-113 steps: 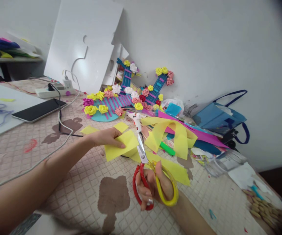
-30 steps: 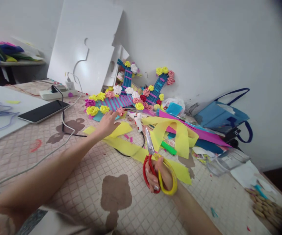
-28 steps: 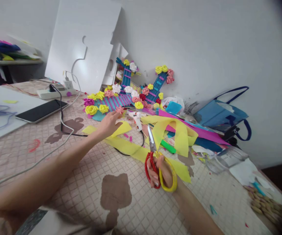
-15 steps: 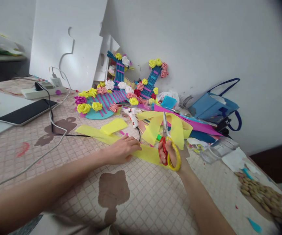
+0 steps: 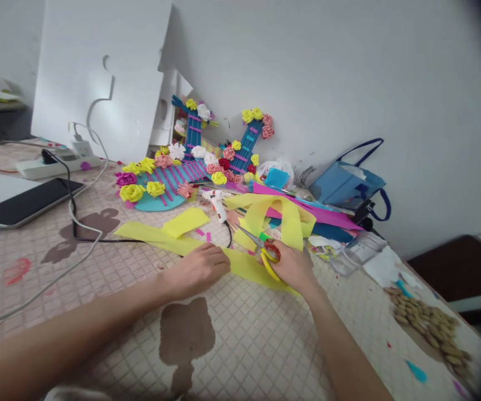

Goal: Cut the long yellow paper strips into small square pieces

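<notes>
Head view: yellow strip (image 5: 246,264), perhaps crepe.

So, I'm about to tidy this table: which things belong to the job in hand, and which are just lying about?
Likely in the job: scissors in the right hand; long yellow strip at the left hand; smaller yellow piece.

Seemingly just lying about: dark-screened device; power strip; blue bag.

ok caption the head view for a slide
Right hand gripping scissors, left hand over a yellow strip, white glue gun beyond.
</notes>
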The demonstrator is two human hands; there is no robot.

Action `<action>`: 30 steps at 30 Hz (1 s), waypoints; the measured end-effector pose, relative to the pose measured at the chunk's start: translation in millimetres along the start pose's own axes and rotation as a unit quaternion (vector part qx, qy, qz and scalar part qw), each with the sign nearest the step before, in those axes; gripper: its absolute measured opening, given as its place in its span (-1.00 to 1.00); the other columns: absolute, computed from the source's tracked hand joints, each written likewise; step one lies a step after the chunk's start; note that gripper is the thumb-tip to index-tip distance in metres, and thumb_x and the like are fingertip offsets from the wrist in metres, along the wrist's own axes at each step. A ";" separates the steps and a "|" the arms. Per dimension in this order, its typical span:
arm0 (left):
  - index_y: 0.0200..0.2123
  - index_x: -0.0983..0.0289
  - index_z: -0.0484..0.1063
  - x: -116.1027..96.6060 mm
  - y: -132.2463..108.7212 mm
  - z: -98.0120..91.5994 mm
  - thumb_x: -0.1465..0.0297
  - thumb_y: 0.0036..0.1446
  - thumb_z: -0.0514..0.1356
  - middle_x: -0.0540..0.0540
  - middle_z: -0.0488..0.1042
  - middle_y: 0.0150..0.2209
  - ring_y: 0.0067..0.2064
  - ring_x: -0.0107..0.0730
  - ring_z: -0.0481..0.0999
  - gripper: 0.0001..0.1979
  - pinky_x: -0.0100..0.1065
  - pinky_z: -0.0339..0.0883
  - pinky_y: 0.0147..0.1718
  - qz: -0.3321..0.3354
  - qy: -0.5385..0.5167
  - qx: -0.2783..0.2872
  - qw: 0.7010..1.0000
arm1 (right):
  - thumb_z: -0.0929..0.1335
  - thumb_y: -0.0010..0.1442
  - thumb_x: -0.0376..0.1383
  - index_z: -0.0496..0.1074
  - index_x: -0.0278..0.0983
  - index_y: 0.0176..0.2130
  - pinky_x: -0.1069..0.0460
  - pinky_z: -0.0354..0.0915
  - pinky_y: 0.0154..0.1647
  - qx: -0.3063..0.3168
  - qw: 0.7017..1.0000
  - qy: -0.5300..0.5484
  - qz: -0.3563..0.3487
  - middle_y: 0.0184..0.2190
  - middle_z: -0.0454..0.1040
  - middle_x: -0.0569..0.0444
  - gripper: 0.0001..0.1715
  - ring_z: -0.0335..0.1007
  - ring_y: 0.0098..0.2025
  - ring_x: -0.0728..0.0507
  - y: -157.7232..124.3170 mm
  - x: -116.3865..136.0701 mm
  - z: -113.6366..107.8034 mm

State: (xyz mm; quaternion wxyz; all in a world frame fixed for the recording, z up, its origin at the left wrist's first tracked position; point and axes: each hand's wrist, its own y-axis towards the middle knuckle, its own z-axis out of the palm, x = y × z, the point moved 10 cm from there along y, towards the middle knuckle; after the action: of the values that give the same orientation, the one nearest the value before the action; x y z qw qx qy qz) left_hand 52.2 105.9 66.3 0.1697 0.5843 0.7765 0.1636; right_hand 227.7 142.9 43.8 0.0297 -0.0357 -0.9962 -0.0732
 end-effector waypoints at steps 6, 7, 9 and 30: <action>-0.20 0.29 0.34 -6.8 -0.4 14.1 0.50 0.21 -0.02 0.15 0.41 -0.15 -0.11 -0.29 0.34 -0.82 -0.25 0.20 -0.15 -0.031 0.015 0.011 0.999 | 0.29 0.08 -0.09 0.33 -0.21 -0.10 0.02 0.19 -0.37 -0.003 1.000 -0.003 -0.012 -0.21 0.53 0.01 -0.60 0.46 -0.22 -0.23 2.8 -5.0 1.6; -0.20 0.30 0.34 -3.1 0.1 18.8 0.50 0.21 -0.02 0.15 0.40 -0.16 -0.11 -0.28 0.34 -0.83 -0.24 0.20 -0.15 -0.045 0.026 0.018 0.998 | 0.30 0.08 -0.11 0.33 -0.22 -0.10 0.02 0.19 -0.36 -0.003 1.000 -0.002 -0.013 -0.21 0.53 0.01 -0.61 0.45 -0.21 -0.23 3.5 -6.3 2.1; -0.27 0.31 0.34 1.9 1.3 28.9 0.51 0.20 -0.01 0.14 0.41 -0.24 -0.16 -0.28 0.35 -0.85 -0.24 0.20 -0.17 -0.052 0.048 0.043 0.997 | 0.30 0.08 -0.14 0.33 -0.23 -0.09 0.02 0.20 -0.34 -0.005 1.000 0.001 -0.014 -0.20 0.52 0.01 -0.60 0.45 -0.21 -0.23 4.5 -8.5 2.6; -0.39 0.31 0.32 -78.2 -7.6 25.1 0.50 0.23 -0.07 0.09 0.41 -0.39 -0.30 -0.40 0.34 -0.78 -0.31 0.19 -0.25 0.182 -0.055 0.059 0.980 | 0.34 0.06 -0.22 0.33 -0.22 -0.14 0.00 0.22 -0.13 0.006 0.990 0.110 -0.094 -0.13 0.39 0.00 -0.68 0.33 -0.10 -0.15 -2.1 18.6 18.2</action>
State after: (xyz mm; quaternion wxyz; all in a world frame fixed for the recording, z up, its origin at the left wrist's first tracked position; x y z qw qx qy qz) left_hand 77.5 29.9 46.2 0.1446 0.7326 0.6553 0.1134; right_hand 208.0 144.8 26.7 0.1318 0.0666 -0.9863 -0.0733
